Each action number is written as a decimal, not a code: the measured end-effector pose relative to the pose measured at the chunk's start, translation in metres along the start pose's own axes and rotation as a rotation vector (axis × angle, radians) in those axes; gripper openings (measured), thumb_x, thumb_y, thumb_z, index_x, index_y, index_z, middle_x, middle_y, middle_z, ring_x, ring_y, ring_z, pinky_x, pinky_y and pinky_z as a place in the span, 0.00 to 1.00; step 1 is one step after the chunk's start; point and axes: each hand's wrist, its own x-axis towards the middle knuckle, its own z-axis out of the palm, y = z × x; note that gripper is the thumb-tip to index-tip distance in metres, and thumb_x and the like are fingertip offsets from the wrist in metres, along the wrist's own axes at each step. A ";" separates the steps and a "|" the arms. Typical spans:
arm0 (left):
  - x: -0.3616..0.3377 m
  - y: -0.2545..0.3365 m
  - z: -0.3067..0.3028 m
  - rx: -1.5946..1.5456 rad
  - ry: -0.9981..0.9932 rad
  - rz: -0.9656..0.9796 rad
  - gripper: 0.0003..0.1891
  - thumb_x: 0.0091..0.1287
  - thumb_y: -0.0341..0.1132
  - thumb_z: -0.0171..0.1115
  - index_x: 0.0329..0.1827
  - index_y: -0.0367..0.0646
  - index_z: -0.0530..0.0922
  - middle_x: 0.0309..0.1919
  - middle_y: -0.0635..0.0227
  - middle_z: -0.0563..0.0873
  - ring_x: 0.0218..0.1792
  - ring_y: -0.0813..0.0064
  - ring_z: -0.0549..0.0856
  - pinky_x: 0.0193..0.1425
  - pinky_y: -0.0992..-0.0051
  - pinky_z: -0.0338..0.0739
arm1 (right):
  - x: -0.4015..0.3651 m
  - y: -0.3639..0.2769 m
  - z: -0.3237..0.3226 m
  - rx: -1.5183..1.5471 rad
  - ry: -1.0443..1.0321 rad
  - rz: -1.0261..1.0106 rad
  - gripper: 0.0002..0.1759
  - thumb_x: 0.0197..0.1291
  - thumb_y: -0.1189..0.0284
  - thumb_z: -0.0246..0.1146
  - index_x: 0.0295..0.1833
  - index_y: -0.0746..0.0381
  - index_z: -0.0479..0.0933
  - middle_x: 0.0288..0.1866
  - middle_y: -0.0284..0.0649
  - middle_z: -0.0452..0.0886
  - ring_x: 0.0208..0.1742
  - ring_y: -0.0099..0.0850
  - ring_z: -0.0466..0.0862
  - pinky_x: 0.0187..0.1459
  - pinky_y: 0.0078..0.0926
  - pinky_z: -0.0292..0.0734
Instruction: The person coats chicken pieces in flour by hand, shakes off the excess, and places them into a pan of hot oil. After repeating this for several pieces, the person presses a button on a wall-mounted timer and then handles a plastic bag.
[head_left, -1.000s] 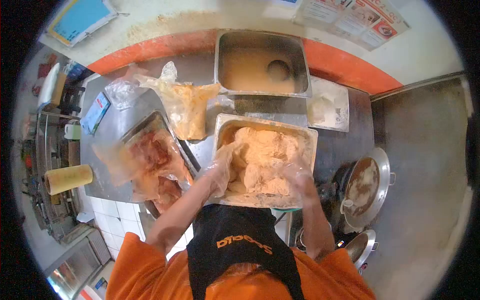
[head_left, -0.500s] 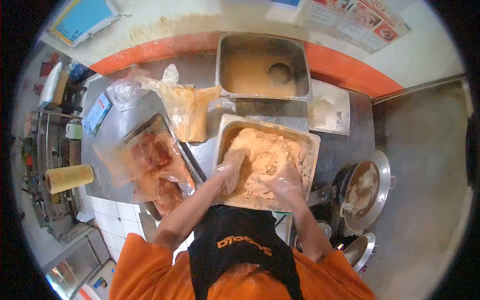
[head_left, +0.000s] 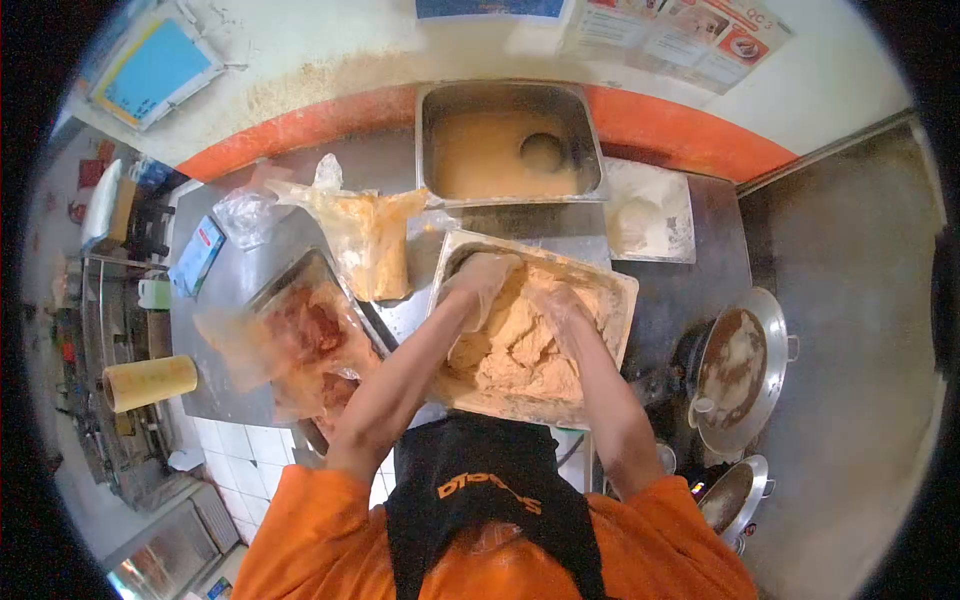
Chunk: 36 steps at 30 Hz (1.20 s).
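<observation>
A metal pan point(head_left: 612, 385) holds a heap of pale orange breading flour point(head_left: 520, 350), lumpy and cracked across its near side. My left hand point(head_left: 485, 283), in a clear plastic glove, reaches to the pan's far left corner and touches the flour there. Beside it, my right hand point(head_left: 563, 308), also gloved, pushes into the flour near the far middle. The flour and the backs of the hands hide most of my fingers, so I cannot make out what they grip.
Behind stands a deep metal pan point(head_left: 597, 185) of orange liquid with a round bowl point(head_left: 542, 152) in it. At left, a tray point(head_left: 375, 325) holds raw meat point(head_left: 305, 325) under plastic. A bag point(head_left: 378, 250) stands between. Oil pans point(head_left: 740, 370) sit at right.
Both hands have moved away from me toward the pan's far side. More flour now shows heaped on the near side. The view has shifted slightly.
</observation>
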 end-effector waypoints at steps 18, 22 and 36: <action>-0.175 0.033 0.048 -1.100 0.437 -0.024 0.26 0.66 0.54 0.72 0.55 0.41 0.84 0.39 0.65 0.89 0.38 0.73 0.87 0.42 0.68 0.82 | 0.035 0.022 -0.074 -0.833 -0.473 -0.295 0.41 0.61 0.50 0.72 0.71 0.69 0.74 0.61 0.52 0.86 0.59 0.45 0.85 0.65 0.45 0.77; -0.113 0.013 0.061 -1.054 0.190 -0.463 0.18 0.76 0.46 0.63 0.59 0.45 0.85 0.40 0.70 0.86 0.38 0.73 0.83 0.44 0.69 0.83 | 0.000 0.025 -0.002 -0.796 -0.394 -0.139 0.42 0.55 0.52 0.77 0.69 0.66 0.76 0.62 0.52 0.85 0.60 0.44 0.85 0.67 0.41 0.77; -0.153 0.008 0.017 -1.718 -0.093 -0.516 0.18 0.75 0.48 0.63 0.56 0.43 0.84 0.47 0.62 0.89 0.46 0.69 0.88 0.47 0.61 0.85 | -0.133 -0.039 -0.031 -1.628 0.048 -0.203 0.25 0.56 0.56 0.73 0.49 0.67 0.85 0.45 0.52 0.89 0.49 0.48 0.89 0.53 0.42 0.83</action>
